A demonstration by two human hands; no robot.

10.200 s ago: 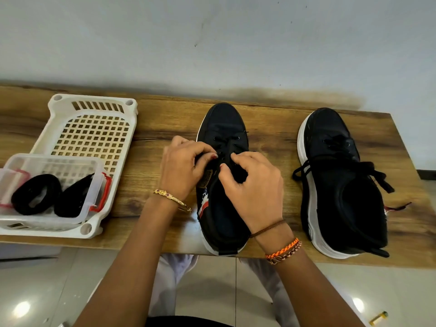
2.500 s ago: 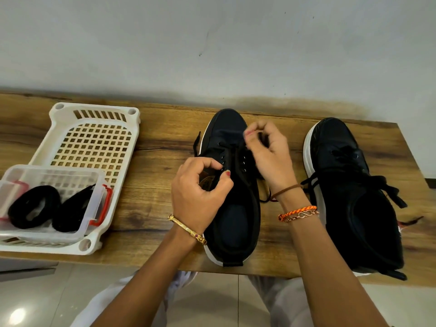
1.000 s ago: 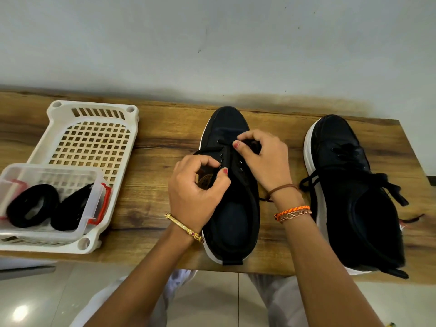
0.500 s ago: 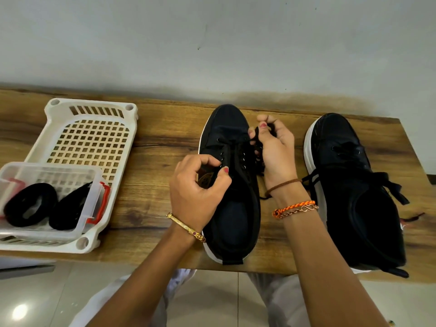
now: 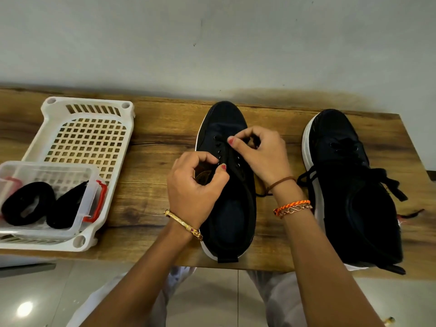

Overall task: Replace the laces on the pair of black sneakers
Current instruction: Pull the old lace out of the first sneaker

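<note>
Sneakers, black with white soles — two counted, both standing on the wooden tabletop (image 5: 153,138) with toes toward the wall (image 5: 212,43). The left sneaker (image 5: 227,208) sits at centre, its eyelets mostly bare; a gold-toned emblem shows inside the tongue area under the left hand, but no writing on it can be read. The right sneaker (image 5: 349,197) stands apart to the right, its black lace (image 5: 387,182) threaded and lying loose across the collar, one end trailing off the right side.

Left hand (image 5: 195,185): fingers curled, thumb and forefinger pinching the left eyelet edge of the left sneaker near the tongue. A gold bangle sits on that wrist. Right hand (image 5: 262,154): fingers curled over the upper eyelets of the same shoe, pinching a black lace end (image 5: 253,142); a strand of that lace (image 5: 262,194) lies on the wood beside the shoe, below the wrist. Three bands on the right wrist — one brown, one orange, one pale braided.

One white perforated basket (image 5: 94,128) rests at the left of the table. One clear plastic box (image 5: 77,180) with red latches sits in its near end, holding two coiled black bundles (image 5: 44,204).

Surface: brown wood grain, set against a plain grey-white wall with a dark smudge along the joint. Glossy pale floor tiles show below the table edge.
</note>
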